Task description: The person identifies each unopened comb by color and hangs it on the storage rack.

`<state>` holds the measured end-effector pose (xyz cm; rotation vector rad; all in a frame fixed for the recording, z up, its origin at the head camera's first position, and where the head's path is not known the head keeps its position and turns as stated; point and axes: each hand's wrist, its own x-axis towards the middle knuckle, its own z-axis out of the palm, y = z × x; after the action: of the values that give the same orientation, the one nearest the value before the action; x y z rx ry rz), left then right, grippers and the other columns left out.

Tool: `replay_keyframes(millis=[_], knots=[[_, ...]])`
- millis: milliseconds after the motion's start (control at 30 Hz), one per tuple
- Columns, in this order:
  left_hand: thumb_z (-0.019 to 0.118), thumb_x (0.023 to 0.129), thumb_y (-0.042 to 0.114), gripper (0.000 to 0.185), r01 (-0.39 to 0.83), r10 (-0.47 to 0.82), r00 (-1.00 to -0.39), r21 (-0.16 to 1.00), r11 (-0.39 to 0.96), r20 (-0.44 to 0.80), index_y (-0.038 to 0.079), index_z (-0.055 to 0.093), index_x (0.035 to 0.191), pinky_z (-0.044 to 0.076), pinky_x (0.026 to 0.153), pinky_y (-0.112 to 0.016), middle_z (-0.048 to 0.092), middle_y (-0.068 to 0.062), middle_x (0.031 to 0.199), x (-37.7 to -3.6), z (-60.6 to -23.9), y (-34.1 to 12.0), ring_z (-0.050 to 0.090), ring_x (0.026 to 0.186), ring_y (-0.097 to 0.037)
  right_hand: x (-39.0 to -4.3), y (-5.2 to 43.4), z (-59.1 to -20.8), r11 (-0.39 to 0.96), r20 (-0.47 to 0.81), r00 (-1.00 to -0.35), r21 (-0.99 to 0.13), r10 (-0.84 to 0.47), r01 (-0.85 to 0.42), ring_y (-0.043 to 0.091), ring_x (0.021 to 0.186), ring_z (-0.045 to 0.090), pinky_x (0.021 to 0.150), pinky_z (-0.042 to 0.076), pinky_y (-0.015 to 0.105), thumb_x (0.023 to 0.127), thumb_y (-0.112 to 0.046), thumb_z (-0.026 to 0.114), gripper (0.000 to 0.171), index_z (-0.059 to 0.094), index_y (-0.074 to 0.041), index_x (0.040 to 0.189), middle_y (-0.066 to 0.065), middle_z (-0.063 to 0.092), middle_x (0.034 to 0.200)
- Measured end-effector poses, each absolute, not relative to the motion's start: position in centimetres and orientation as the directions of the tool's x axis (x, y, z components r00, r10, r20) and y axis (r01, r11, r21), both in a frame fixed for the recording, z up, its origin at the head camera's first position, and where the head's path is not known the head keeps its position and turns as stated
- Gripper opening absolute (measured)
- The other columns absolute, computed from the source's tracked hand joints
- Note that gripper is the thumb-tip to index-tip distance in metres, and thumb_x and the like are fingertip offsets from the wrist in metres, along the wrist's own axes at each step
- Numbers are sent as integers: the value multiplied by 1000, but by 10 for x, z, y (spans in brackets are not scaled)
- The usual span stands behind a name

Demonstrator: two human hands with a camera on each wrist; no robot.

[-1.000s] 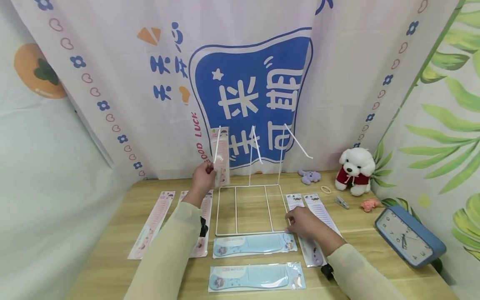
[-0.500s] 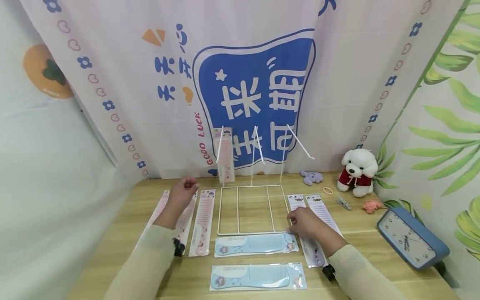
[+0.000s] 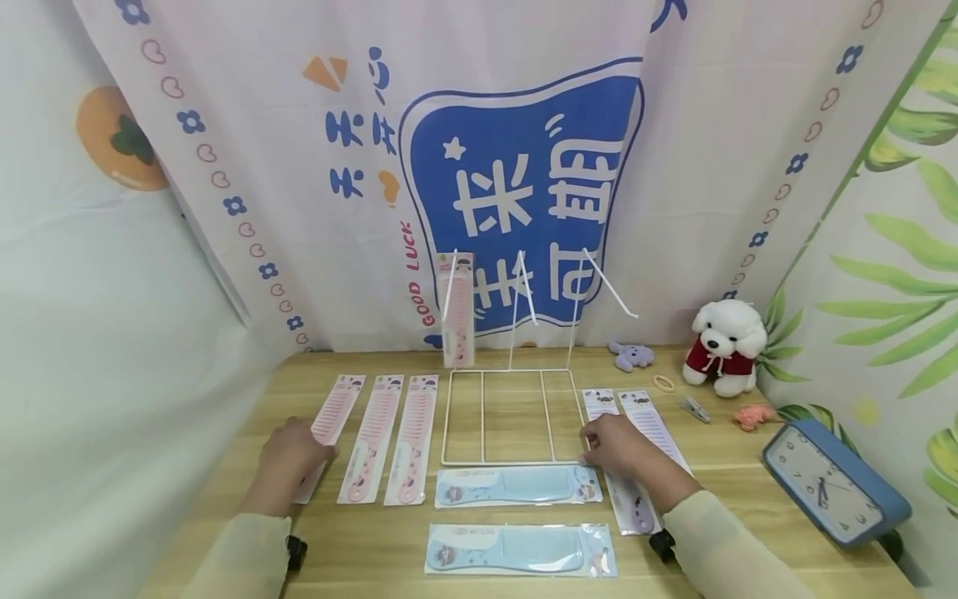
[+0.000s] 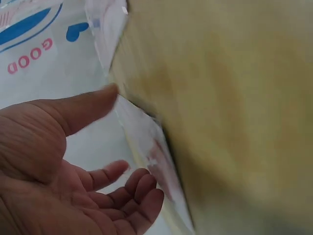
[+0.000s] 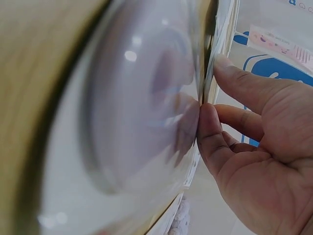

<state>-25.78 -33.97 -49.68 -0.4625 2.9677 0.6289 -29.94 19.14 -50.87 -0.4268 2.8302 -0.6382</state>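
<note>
Currently I list one hung pink pack [image 3: 460, 316], a comb sleeved in clear plastic, upright at the left hook of the white wire rack [image 3: 482, 416], by the tabletop's far edge. Toward the left edge of the tabletop [image 3: 374, 549], lying flat in a row: the outer pink pack [image 3: 337, 412], the middle pink pack [image 3: 372, 441] and the inner pink pack [image 3: 412, 441], the last just beside the rack.

Left hand [image 3: 290, 456]: over the lower part of the outer pink pack, thumb and fingers spread apart; from my feeds I cannot tell whether it touches the plastic.

Right hand [image 3: 619, 451]: thumb and fingers pinching the rack's near right corner, partly covering the first purple pack [image 3: 636, 512]. Second purple pack [image 3: 654, 428]: alongside, to the right.

Upper blue pack [image 3: 516, 485]: crosswise, just beside the rack's near side. Lower blue pack [image 3: 520, 549]: parallel, closer to the near edge.

Far right corner: white plush dog [image 3: 726, 345] in red. Near it I record a purple toy [image 3: 631, 355], orange ring [image 3: 663, 383], grey clip [image 3: 695, 409] and coral-coloured piece [image 3: 753, 417].

Right edge: blue clock [image 3: 838, 481].
</note>
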Motion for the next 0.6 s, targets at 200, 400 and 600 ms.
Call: replay_keyframes(millis=[200, 400, 600], knots=[[85, 90, 28, 73, -328, -295, -944, 367, 871, -144, -24, 45, 121, 55, 67, -43, 62, -31, 93, -252, -503, -346, 59, 79, -35, -300, 192, -510, 861, -140, -938, -457, -319, -224, 18, 78, 54, 70, 44, 33, 91, -16, 89, 14, 76, -13, 94, 1, 59, 81], [85, 92, 27, 74, -361, -310, -932, 397, 844, -190, -24, 42, 124, 48, 56, -34, 58, -23, 86, -254, -504, -348, 59, 72, -30, -298, 192, -509, 859, -140, -939, -463, -314, -218, 18, 80, 55, 72, 46, 34, 90, -15, 89, 18, 79, -10, 105, 1, 60, 83], [84, 93, 25, 63, -379, -301, -924, 448, 810, -237, -20, 47, 115, 44, 49, -28, 56, -14, 74, -254, -503, -353, 56, 59, -22, -300, 192, -510, 854, -127, -935, -461, -331, -240, 17, 77, 54, 69, 43, 32, 91, -15, 89, 14, 76, -11, 95, 0, 59, 79]])
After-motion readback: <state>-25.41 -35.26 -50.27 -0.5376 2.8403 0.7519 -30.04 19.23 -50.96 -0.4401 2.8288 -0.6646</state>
